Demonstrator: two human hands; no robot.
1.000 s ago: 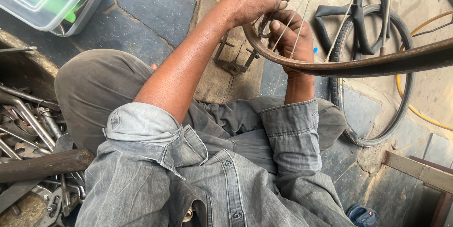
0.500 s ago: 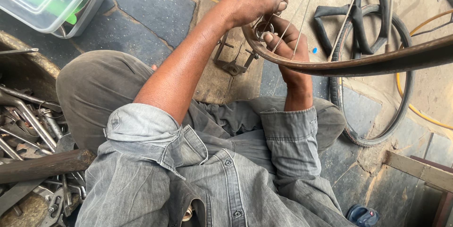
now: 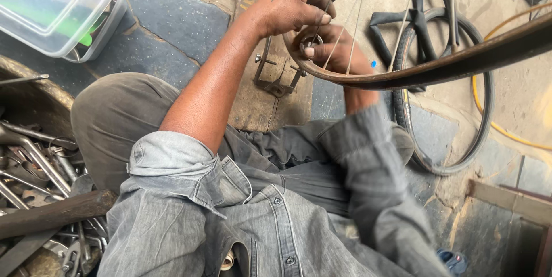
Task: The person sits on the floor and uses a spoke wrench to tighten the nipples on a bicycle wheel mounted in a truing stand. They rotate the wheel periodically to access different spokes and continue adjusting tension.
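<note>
From the head view, everything sits around the bicycle wheel rim (image 3: 437, 67), a rusty brown hoop held across the upper right of the scene with thin spokes (image 3: 357, 21) fanning up from it. The left hand (image 3: 293, 6) comes in above the rim's near end, its fingers curled together and closed down over the rim edge and the spokes there. The right hand (image 3: 333, 50) lies just below the rim at that same end, fingers bent around the rim from underneath with the thumb pressed up against its inner side. Behind the rim, on the stone floor, lies a black tyre (image 3: 460, 98). Well to the left of the rim stands a clear plastic box (image 3: 54, 9), and far below-left a heap of metal tools (image 3: 34, 167)
</note>
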